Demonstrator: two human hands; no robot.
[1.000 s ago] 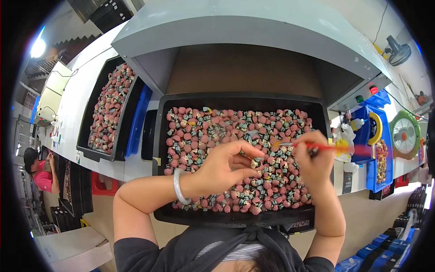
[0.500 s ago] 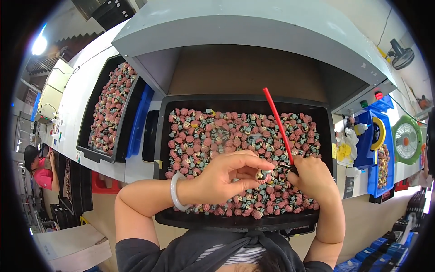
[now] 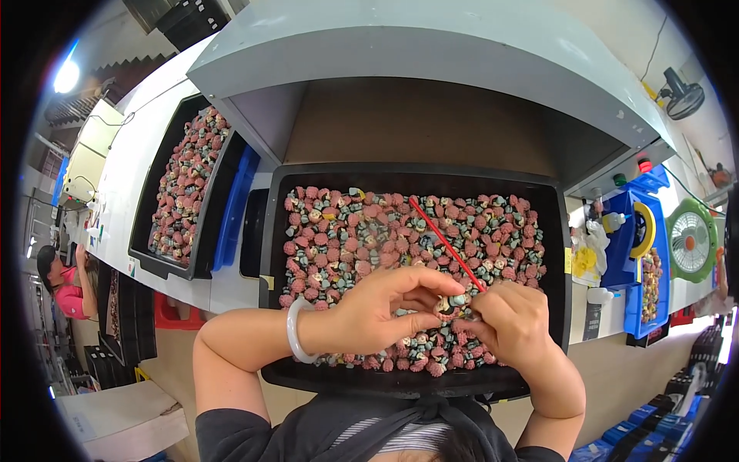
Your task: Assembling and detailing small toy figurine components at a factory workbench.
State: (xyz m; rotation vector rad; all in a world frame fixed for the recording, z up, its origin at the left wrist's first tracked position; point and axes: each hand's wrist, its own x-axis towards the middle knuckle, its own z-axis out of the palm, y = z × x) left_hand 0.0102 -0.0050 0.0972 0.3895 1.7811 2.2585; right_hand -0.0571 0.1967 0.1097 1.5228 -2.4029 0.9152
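Note:
My left hand (image 3: 369, 314), with a pale bangle at the wrist, pinches a small painted figurine (image 3: 448, 309) between thumb and fingers. Right beside it, my right hand (image 3: 514, 322) is closed around a thin stick tool with a red handle (image 3: 445, 240). That handle slants up and to the left; the working tip is hidden by my fingers and the figurine. Below both hands, a large black tray (image 3: 416, 172) holds many small pieces in pink, grey-green and cream.
A grey metal hood (image 3: 431, 54) stands over the far side of the tray. Another black tray of pieces (image 3: 137, 231) lies at left, beside a blue tray (image 3: 239, 208). At right are a blue bin (image 3: 620, 266), a yellow tape roll (image 3: 643, 229) and a green fan (image 3: 691, 239). A person (image 3: 69, 289) sits far left.
My right hand has moved left and closer to the figurine. The red handle has tipped over to the left and lower. My left hand stays nearly in place.

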